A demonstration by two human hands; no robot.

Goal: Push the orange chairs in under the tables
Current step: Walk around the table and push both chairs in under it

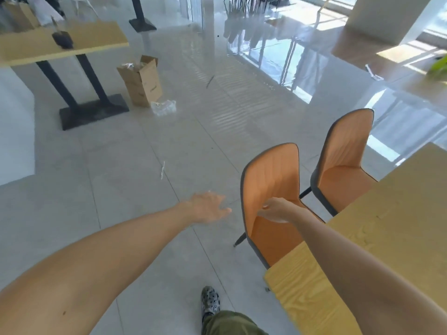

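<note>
Both arms reach forward. The left hand (pixel 210 207) is out over the floor (pixel 150 146), fingers straight and spread, its grip apart and holding nothing. It is just beside the back edge of the near orange chair (pixel 271 175) but does not touch it. The right hand (pixel 278 210) reaches across in front of that chair's backrest with loosely bent fingers. Its grip is slack and not clamped on anything; whether the fingertips touch the chair cannot be told.

There are two orange chairs. The far orange chair (pixel 346 153) stands just beside the near one. Both sit along the edge of the yellow table (pixel 391 213) at the right, with their seats partly under it and their backs sticking out toward the open floor.

A second table (pixel 92 37) stands far off at the upper left, on two dark legs. A dark thing (pixel 62 39) lies on it. One open cardboard box (pixel 142 78) stands on the floor beside its base, with a clear plastic pack (pixel 164 107) next to it.

A wide stretch of floor lies open to the left of the chairs. One shoe (pixel 210 301) of the person is at the bottom.
</note>
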